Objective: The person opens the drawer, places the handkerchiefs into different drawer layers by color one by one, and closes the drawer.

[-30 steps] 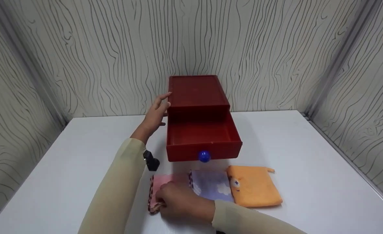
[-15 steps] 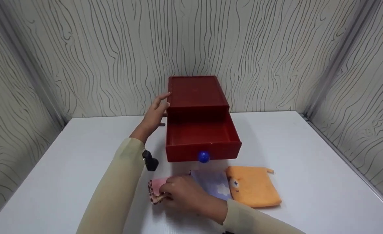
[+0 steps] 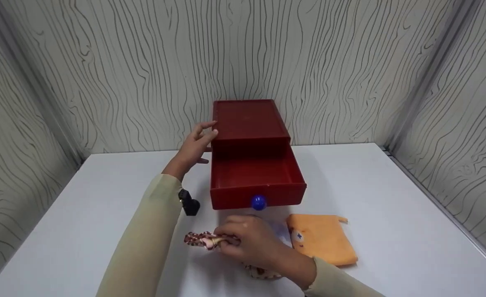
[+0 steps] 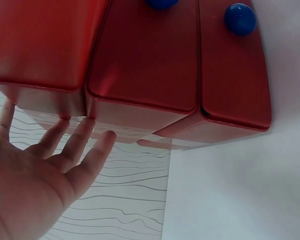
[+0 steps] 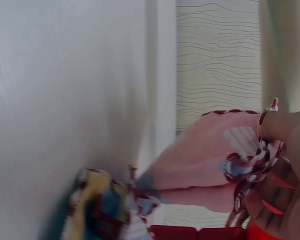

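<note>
A pink cloth with patterned trim (image 5: 205, 155) is pinched at its edge between the thumb and fingers of my right hand (image 3: 251, 239). In the head view it is seen nearly edge-on, raised in front of the cabinet. My left hand (image 3: 194, 144) rests with fingers spread at the left side of a red drawer cabinet (image 3: 251, 119); its fingertips meet the side wall in the left wrist view. The cabinet's top drawer (image 3: 255, 171) is pulled out, with a blue knob (image 3: 259, 202) on its front. A lavender cloth (image 3: 280, 231) lies mostly hidden under my right hand and forearm.
An orange cloth pouch (image 3: 323, 239) with a loop lies flat on the white table (image 3: 375, 206), right of the lavender cloth. Lower red drawers (image 4: 235, 70) with blue knobs show in the left wrist view. A wood-grain-patterned wall (image 3: 333, 70) stands behind the cabinet.
My right hand has pinched the pink cloth's edge, lifted it off the table and moved slightly right and away from me. My left hand and the open drawer stay put.
</note>
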